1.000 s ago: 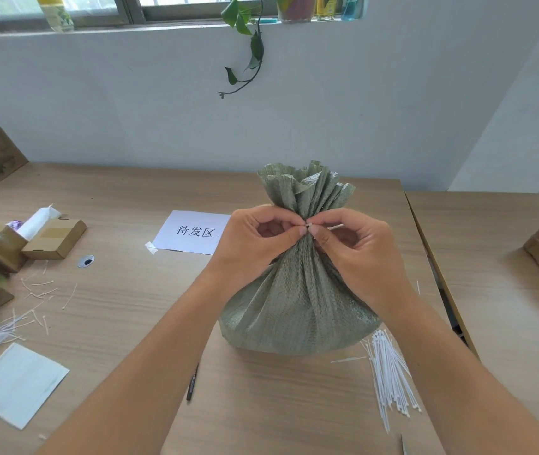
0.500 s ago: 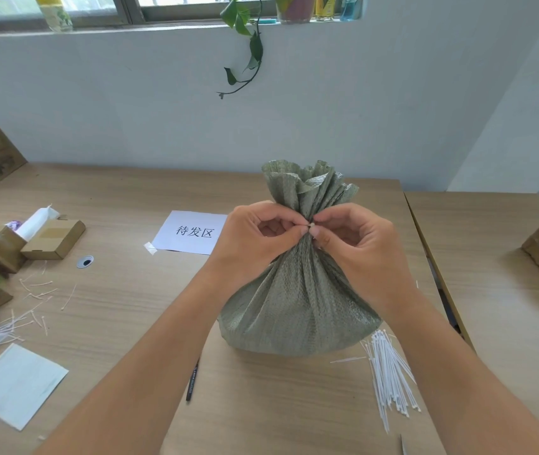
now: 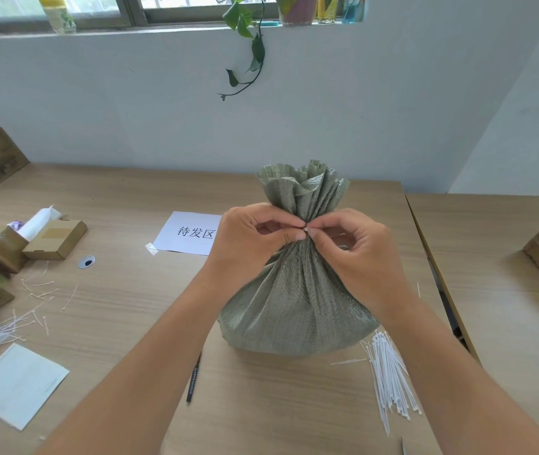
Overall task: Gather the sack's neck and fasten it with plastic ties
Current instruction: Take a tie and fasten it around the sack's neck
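Note:
A grey-green woven sack (image 3: 297, 303) stands upright on the wooden table (image 3: 130, 290), its neck gathered into pleats that fan out above. My left hand (image 3: 255, 238) and my right hand (image 3: 356, 247) meet at the front of the neck, fingertips pinched on a white plastic tie (image 3: 306, 230) wrapped around it. Only the tie's small white head shows between the fingers; the rest of the band is hidden. A bundle of spare white ties (image 3: 389, 379) lies on the table just right of the sack's base.
A black pen (image 3: 194, 377) lies under my left forearm. A paper label (image 3: 189, 233) is taped left of the sack. Cardboard boxes (image 3: 54, 239), cut tie ends (image 3: 31, 307) and a paper sheet (image 3: 15, 385) sit at left. A second table (image 3: 507, 307) with a box adjoins on the right.
The tie's tail that stuck out by my right fingers a second ago is no longer visible. The neck looks cinched tighter, and both hands have stayed at the neck.

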